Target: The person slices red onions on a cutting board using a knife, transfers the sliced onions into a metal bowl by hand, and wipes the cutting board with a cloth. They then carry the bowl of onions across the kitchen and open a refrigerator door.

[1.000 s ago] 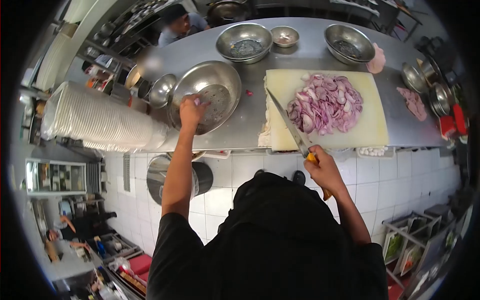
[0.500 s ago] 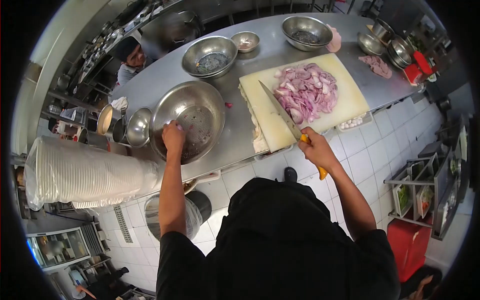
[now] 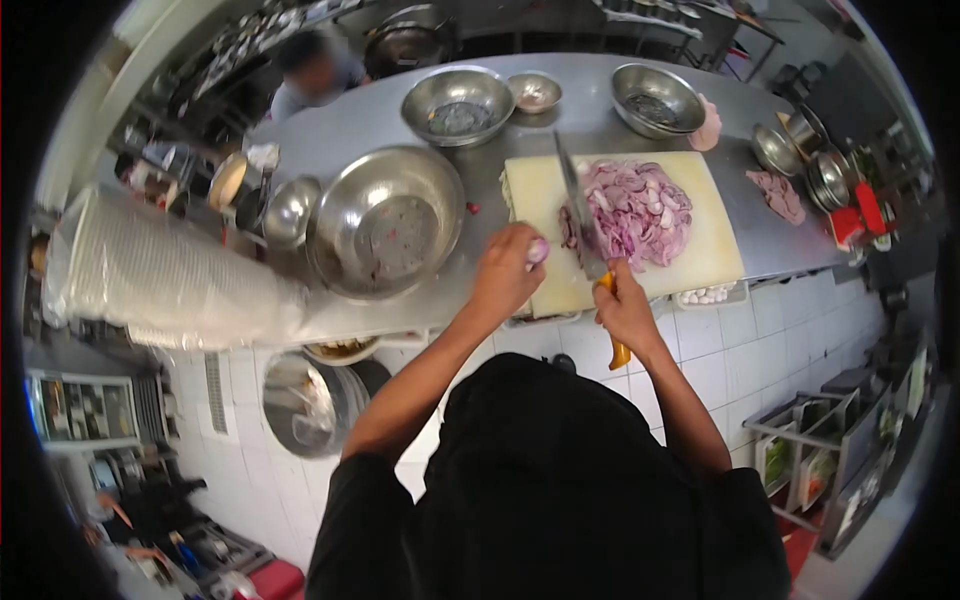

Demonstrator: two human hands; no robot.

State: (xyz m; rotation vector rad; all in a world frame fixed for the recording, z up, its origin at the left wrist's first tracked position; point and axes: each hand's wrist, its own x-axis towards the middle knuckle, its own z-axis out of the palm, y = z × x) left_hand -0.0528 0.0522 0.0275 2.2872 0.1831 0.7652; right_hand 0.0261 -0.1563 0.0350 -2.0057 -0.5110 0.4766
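Observation:
My left hand (image 3: 507,272) is closed on a small purple onion (image 3: 538,250), just over the left edge of the pale cutting board (image 3: 715,245). My right hand (image 3: 627,308) grips the yellow handle of a large knife (image 3: 577,205). Its blade points away from me, raised beside a heap of sliced purple onion (image 3: 645,212) on the board. To the left rests a big perforated steel bowl (image 3: 335,225) with small scraps at its bottom.
Steel bowls stand along the far side of the metal table (image 3: 560,70). Stacked white containers in plastic (image 3: 180,265) lie at left. A pink cloth (image 3: 775,195) and red object (image 3: 868,210) are at right. Another person (image 3: 312,75) is beyond the table.
My left hand has come out of the perforated bowl with the onion and moved right to the board. The knife has lifted and turned more upright in view beside the slices.

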